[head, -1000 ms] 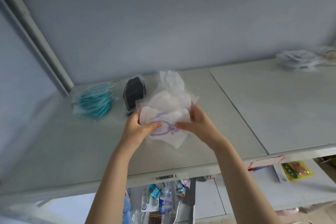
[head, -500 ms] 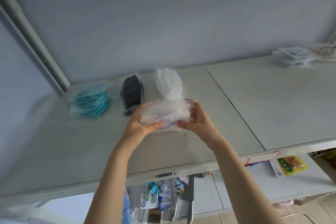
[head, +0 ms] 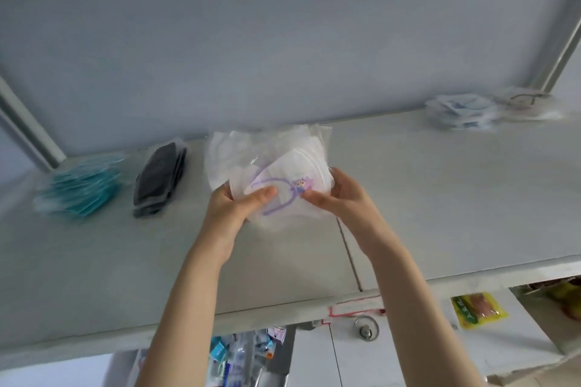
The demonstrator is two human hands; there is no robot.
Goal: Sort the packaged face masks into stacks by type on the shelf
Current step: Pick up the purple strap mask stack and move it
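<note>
Your left hand [head: 234, 207] and right hand [head: 341, 198] both pinch the white mask bundle [head: 273, 163] above the shelf [head: 440, 198] — teal stack [head: 83, 190] and black stack [head: 160, 177] left of it

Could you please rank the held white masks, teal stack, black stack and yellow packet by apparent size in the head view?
1. white masks, though nearer the camera
2. teal stack
3. black stack
4. yellow packet
</note>
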